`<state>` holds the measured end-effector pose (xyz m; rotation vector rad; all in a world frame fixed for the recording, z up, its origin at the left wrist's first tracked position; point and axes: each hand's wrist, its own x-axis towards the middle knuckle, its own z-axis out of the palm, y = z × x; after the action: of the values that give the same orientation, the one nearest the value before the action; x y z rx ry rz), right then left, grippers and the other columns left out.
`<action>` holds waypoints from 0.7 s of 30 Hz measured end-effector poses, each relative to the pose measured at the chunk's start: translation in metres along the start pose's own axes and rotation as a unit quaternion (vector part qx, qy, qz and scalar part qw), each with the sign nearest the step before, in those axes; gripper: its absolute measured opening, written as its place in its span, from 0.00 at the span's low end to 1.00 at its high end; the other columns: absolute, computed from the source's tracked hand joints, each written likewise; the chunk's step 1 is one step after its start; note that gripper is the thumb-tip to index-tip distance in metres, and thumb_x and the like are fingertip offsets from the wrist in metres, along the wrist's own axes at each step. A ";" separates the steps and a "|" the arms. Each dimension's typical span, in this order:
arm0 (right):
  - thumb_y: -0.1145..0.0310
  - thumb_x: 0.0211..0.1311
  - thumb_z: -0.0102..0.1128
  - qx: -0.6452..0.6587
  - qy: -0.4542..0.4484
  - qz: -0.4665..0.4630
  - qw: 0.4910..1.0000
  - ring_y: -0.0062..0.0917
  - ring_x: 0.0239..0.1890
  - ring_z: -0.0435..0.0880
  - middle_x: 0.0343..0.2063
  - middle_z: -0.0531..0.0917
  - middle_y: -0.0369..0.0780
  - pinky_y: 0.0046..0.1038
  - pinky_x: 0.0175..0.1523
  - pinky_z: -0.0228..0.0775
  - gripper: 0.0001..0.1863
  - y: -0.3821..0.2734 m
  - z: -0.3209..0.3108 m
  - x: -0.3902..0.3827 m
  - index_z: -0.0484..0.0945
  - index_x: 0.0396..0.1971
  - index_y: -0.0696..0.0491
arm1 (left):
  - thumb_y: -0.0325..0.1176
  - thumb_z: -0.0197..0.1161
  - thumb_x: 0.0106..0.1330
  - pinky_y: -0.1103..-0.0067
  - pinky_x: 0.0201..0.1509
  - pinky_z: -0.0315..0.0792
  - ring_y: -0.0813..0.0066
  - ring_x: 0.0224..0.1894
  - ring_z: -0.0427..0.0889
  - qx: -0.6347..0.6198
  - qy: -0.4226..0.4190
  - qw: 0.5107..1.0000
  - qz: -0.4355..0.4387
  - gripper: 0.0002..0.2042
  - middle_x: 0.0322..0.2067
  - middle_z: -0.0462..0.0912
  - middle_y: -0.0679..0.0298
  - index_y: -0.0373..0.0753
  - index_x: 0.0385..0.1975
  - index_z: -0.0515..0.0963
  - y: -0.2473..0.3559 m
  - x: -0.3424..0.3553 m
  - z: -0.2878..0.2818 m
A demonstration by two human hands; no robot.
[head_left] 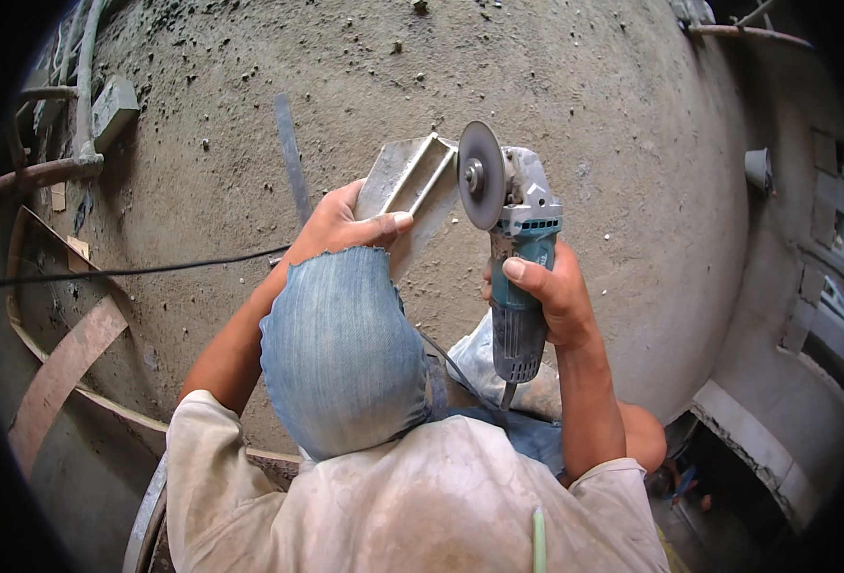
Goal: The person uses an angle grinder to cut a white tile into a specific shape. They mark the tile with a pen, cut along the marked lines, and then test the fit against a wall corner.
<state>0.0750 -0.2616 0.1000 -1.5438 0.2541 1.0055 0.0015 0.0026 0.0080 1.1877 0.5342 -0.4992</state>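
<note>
My right hand (555,291) is wrapped round the teal and grey body of an angle grinder (525,258), thumb along its side. The grinder stands upright with its round cutting disc (480,176) at the top left and its cord leaving below. In my left hand (350,224) is a pale grey channelled profile piece (412,181), held at a slant beside my bent knee, thumb on its near edge. The disc's left edge is at the piece's upper right end; whether they touch I cannot tell. My left fingers are mostly hidden behind the piece.
A flat grey metal strip (293,158) lies on the rough, crumb-strewn ground beyond my left hand. A black cable (154,271) runs in from the left. Pipes (85,86) and a grey block (114,113) stand at far left, a curved wooden strip (68,368) nearer. A small bucket (758,169) is at right.
</note>
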 end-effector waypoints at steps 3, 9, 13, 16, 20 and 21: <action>0.49 0.49 0.76 -0.002 0.000 -0.006 1.000 0.24 0.31 0.86 0.32 0.82 0.41 0.28 0.40 0.83 0.34 -0.002 0.002 -0.001 0.76 0.47 0.61 | 0.37 0.76 0.61 0.71 0.59 0.75 0.68 0.52 0.84 0.001 0.000 1.000 0.000 0.32 0.50 0.83 0.53 0.29 0.61 0.71 -0.002 0.001 -0.001; 0.50 0.50 0.76 -0.013 0.004 -0.012 1.000 0.25 0.31 0.86 0.32 0.82 0.41 0.28 0.40 0.83 0.34 0.002 0.001 -0.001 0.75 0.46 0.61 | 0.36 0.75 0.61 0.73 0.57 0.76 0.70 0.49 0.85 0.018 -0.001 1.000 0.004 0.30 0.47 0.84 0.54 0.30 0.60 0.73 -0.005 0.002 -0.002; 0.50 0.50 0.76 -0.012 0.009 -0.019 1.000 0.25 0.31 0.86 0.32 0.82 0.41 0.28 0.40 0.83 0.34 0.004 0.002 0.000 0.75 0.47 0.61 | 0.36 0.75 0.61 0.73 0.54 0.77 0.70 0.47 0.85 0.020 -0.003 1.000 0.003 0.29 0.45 0.85 0.54 0.29 0.59 0.74 0.000 -0.001 0.000; 0.50 0.50 0.76 -0.009 0.001 -0.017 1.000 0.25 0.31 0.86 0.32 0.82 0.42 0.28 0.40 0.83 0.34 0.005 0.002 0.002 0.74 0.48 0.60 | 0.36 0.75 0.60 0.74 0.52 0.78 0.70 0.45 0.86 0.015 0.003 1.000 0.006 0.29 0.44 0.86 0.54 0.29 0.58 0.74 0.004 -0.004 0.003; 0.51 0.50 0.75 -0.001 0.013 -0.010 1.000 0.26 0.32 0.87 0.33 0.83 0.43 0.29 0.40 0.84 0.34 0.009 0.001 0.006 0.73 0.49 0.61 | 0.37 0.75 0.60 0.75 0.50 0.78 0.71 0.43 0.86 0.006 0.004 1.000 0.002 0.29 0.43 0.86 0.54 0.29 0.58 0.75 0.009 -0.005 0.005; 0.51 0.50 0.76 0.000 0.015 -0.009 1.000 0.26 0.32 0.87 0.33 0.83 0.43 0.29 0.40 0.84 0.35 0.009 0.001 0.007 0.73 0.49 0.61 | 0.38 0.75 0.60 0.75 0.50 0.78 0.71 0.43 0.86 0.007 0.004 1.000 0.002 0.29 0.43 0.86 0.54 0.29 0.58 0.75 0.008 -0.005 0.005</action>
<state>0.0725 -0.2603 0.0889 -1.5600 0.2612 0.9690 0.0028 0.0009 0.0185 1.2044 0.5357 -0.4955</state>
